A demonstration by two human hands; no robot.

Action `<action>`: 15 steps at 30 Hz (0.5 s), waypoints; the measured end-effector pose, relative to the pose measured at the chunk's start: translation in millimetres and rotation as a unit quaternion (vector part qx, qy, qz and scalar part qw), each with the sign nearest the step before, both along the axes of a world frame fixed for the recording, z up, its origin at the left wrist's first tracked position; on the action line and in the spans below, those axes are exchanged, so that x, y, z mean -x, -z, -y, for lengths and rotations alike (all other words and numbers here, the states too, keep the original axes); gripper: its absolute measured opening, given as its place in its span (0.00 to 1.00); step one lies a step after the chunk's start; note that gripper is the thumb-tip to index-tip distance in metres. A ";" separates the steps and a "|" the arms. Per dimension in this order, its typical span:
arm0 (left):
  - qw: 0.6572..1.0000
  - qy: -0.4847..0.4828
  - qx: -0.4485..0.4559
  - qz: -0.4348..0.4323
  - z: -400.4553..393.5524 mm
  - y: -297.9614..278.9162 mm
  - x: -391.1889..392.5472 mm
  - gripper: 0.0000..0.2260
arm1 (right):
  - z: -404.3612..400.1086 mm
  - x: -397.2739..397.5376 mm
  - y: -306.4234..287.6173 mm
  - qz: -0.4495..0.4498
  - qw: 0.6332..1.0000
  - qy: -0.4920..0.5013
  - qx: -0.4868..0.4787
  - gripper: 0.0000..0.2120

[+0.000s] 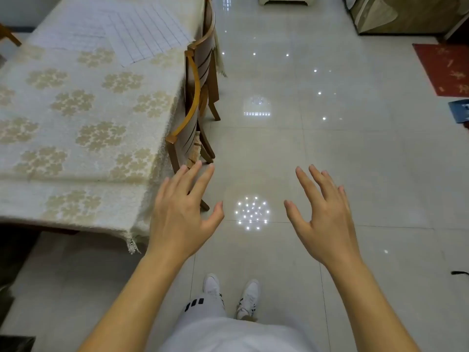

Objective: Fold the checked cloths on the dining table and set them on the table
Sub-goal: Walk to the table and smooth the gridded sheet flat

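Two white checked cloths lie flat at the far end of the dining table (83, 181): one with thin dark lines (147, 31), the other paler (68, 34) to its left, partly under it. The table wears a cream lace cover with gold flower patches. My left hand (180, 212) hovers open just off the table's near right corner, fingers spread, holding nothing. My right hand (322, 214) is open too, out over the tiled floor, well right of the table. Both hands are far from the cloths.
Two wooden chairs (195, 115) are pushed in along the table's right side. Glossy tiled floor (330, 138) stretches to the right. A red mat (444, 67) lies at the far right, a cabinet (396, 13) at top right. My feet in white shoes (231, 293) stand below.
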State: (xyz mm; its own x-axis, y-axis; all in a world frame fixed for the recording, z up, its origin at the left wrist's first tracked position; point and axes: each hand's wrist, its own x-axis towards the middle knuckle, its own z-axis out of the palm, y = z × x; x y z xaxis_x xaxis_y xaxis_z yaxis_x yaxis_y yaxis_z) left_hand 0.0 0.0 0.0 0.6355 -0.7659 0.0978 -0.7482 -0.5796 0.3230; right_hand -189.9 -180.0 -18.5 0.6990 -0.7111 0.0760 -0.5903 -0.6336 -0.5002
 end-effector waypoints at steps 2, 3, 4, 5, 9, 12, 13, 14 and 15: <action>1.000 -0.002 0.011 -0.002 8.2 -3.7 2.3 0.31 | 7.9 0.7 -3.9 0.005 1.000 -0.001 0.003 0.31; 1.000 -0.006 0.014 0.002 12.3 -4.1 2.1 0.31 | 12.6 0.6 -3.8 0.003 1.000 -0.002 0.006 0.31; 1.000 -0.009 0.014 0.004 15.1 -2.2 0.9 0.31 | 16.3 -0.2 -3.5 0.003 1.000 -0.009 0.003 0.31; 1.000 -0.013 0.013 0.004 19.1 -2.1 -0.6 0.31 | 20.5 -1.1 -2.4 0.004 1.000 -0.011 0.004 0.30; 0.999 -0.022 0.016 0.021 29.8 -3.7 -8.6 0.31 | 37.4 -8.2 -1.9 0.016 1.000 -0.019 0.006 0.30; 0.999 -0.023 0.021 0.030 40.6 -5.3 -15.3 0.30 | 47.2 -20.0 -2.4 0.018 1.000 -0.023 0.003 0.31; 0.999 -0.023 0.021 0.032 44.3 -5.5 -19.0 0.30 | 50.8 -24.5 -2.4 0.017 1.000 -0.024 0.004 0.31; 0.999 -0.025 0.020 0.035 48.5 -5.2 -23.2 0.30 | 54.8 -29.5 -2.7 0.014 1.000 -0.024 0.004 0.31; 0.999 -0.025 0.019 0.036 53.0 -4.7 -28.6 0.30 | 59.2 -34.7 -2.8 0.013 1.000 -0.025 0.004 0.31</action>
State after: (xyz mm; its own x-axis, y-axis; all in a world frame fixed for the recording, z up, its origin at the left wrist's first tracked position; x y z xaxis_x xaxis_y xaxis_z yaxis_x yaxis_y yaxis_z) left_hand 28.6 -53.0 4.7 0.6637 -0.7279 0.1719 -0.7401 -0.6059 0.2919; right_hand -155.2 -239.1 -15.7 0.7311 -0.6750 0.0991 -0.5453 -0.6654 -0.5098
